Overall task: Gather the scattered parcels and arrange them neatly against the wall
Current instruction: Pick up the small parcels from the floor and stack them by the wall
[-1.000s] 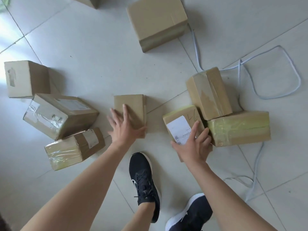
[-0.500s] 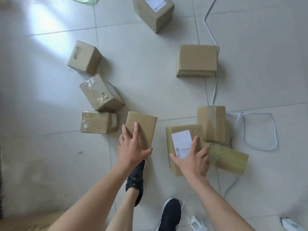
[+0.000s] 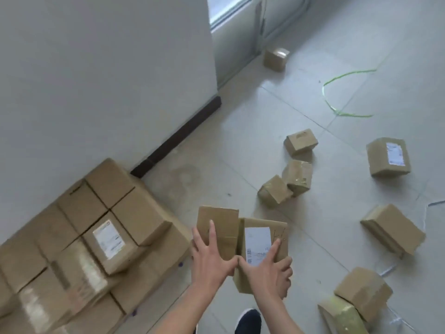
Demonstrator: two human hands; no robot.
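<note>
My left hand (image 3: 212,257) grips a plain brown parcel (image 3: 218,225), held up off the floor. Beside it, touching, my right hand (image 3: 267,273) holds a second parcel with a white shipping label (image 3: 257,239). Both are in the air at lower centre. To the left, a stack of several cardboard parcels (image 3: 96,239) stands in rows against the white wall (image 3: 96,75). More parcels lie scattered on the tiled floor to the right: a cluster of three (image 3: 289,174), a labelled one (image 3: 387,156), one at mid right (image 3: 392,231) and two at bottom right (image 3: 361,292).
A lone small parcel (image 3: 275,57) sits far back by the doorway. A green strap (image 3: 342,92) loops on the floor at upper right. A pale cable (image 3: 390,268) trails near the right-hand parcels. My dark shoe (image 3: 248,320) shows at the bottom edge. A dark skirting board (image 3: 178,136) runs along the wall.
Both hands have lifted their parcels off the floor and brought them together. The view has swung left, bringing the wall and the stack into sight.
</note>
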